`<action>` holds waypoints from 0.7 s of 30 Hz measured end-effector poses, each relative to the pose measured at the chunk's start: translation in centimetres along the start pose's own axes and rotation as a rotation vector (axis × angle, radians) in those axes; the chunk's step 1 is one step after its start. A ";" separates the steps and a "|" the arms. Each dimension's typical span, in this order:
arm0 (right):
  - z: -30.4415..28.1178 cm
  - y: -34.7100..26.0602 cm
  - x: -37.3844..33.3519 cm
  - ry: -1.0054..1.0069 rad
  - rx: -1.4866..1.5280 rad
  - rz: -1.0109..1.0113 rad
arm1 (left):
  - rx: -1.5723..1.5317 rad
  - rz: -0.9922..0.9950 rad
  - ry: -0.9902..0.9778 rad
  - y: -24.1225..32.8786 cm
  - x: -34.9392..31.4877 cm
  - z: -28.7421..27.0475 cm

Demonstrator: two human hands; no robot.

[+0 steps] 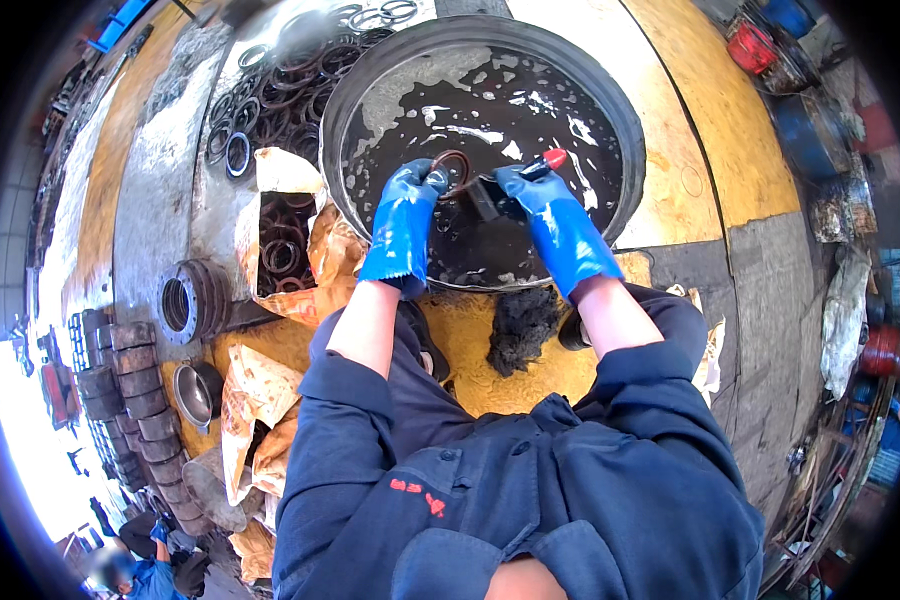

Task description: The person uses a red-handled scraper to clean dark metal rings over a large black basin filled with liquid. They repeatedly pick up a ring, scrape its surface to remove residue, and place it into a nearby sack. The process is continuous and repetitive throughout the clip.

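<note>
Person in dark blue coveralls bends over a wide round black metal basin (630, 120) of dark oily liquid. Left hand (402, 225), in a blue rubber glove, pinches a brown rubbery ring seal (454, 170) just above the liquid. Right hand (555, 225), also blue-gloved, is closed round a red-handled brush (542, 165), its bristles near the ring. Dark greasy rag (521, 328) lies just beside the basin's near rim. More ring seals piled (285, 95) to the left, some in a torn paper sack (315, 260).
</note>
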State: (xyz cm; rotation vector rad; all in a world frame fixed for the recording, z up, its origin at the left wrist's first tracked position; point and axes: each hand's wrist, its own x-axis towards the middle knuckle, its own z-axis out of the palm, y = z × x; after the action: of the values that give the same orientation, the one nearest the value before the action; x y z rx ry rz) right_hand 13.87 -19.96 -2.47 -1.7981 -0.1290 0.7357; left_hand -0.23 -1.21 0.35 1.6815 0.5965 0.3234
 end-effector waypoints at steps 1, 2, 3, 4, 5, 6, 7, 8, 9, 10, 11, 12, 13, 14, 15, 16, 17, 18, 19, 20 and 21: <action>-0.2 0.4 -0.3 0.008 0.004 -0.023 | -0.035 -0.040 -0.012 0.1 0.1 -0.2; 0.0 0.8 -0.7 0.144 -0.222 -0.059 | -0.069 -0.078 -0.031 0.3 0.4 -0.3; -0.6 0.8 -1.1 0.148 -0.459 -0.058 | -0.103 -0.116 -0.050 0.6 0.6 -0.3; -0.7 2.6 -0.2 0.152 -0.467 -0.083 | -0.089 -0.193 -0.075 0.8 0.7 -0.2; -1.2 4.2 0.6 0.169 -0.470 -0.109 | -0.124 -0.156 -0.096 1.6 0.8 0.3; 0.8 0.5 -2.8 0.128 -0.416 -0.140 | -0.157 -0.152 -0.066 0.7 0.1 -0.6; 1.4 -0.3 -3.8 0.120 -0.254 -0.297 | -0.195 -0.125 -0.074 0.8 -0.1 -0.4; 2.3 -1.8 -5.1 0.054 -0.208 -0.292 | -0.190 -0.163 -0.077 0.3 0.0 -0.6; 3.0 -3.6 -6.4 -0.008 -0.163 -0.289 | -0.182 -0.145 -0.076 0.3 -0.1 -0.7; 3.8 -5.0 -7.5 -0.029 -0.236 -0.307 | -0.173 -0.128 -0.074 0.5 -0.3 -0.7; 4.0 -4.4 -6.4 -0.034 -0.427 -0.323 | -0.165 -0.100 -0.086 1.1 -0.4 -0.3; 4.0 -4.0 -5.7 0.039 -0.573 -0.388 | -0.152 -0.114 -0.094 1.3 -0.3 -0.1; 3.9 -3.6 -5.0 0.112 -0.718 -0.453 | -0.138 -0.128 -0.102 1.4 -0.1 0.0; 3.6 -3.5 -4.4 0.127 -0.681 -0.431 | -0.124 -0.145 -0.105 1.7 -0.2 0.1; 3.1 -3.4 -4.0 0.142 -0.643 -0.409 | -0.127 -0.132 -0.089 2.0 -0.2 0.2; 2.8 -2.3 -3.4 0.168 -0.511 -0.408 | -0.130 -0.119 -0.074 2.4 -0.3 0.2; 2.9 -3.2 -4.4 0.097 -0.368 -0.439 | -0.134 -0.112 -0.046 2.5 -0.5 0.0; 3.2 -4.1 -5.9 0.075 -0.393 -0.447 | -0.177 -0.079 -0.029 2.2 -0.7 -0.1; 3.6 -4.5 -6.9 0.052 -0.417 -0.455 | -0.161 -0.106 -0.030 1.9 -0.8 -0.4; 3.8 -3.7 -7.1 0.033 -0.490 -0.579 | -0.142 -0.125 -0.044 1.9 -0.7 -0.5; 3.8 -3.2 -6.9 0.057 -0.551 -0.649 | -0.123 -0.145 -0.056 1.9 -0.6 -0.6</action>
State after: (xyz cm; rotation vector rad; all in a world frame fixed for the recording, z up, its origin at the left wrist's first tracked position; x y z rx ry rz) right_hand 7.21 -18.64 2.61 -2.1093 -0.9033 0.1805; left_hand -0.66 -1.30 2.38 1.5156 0.6402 0.2033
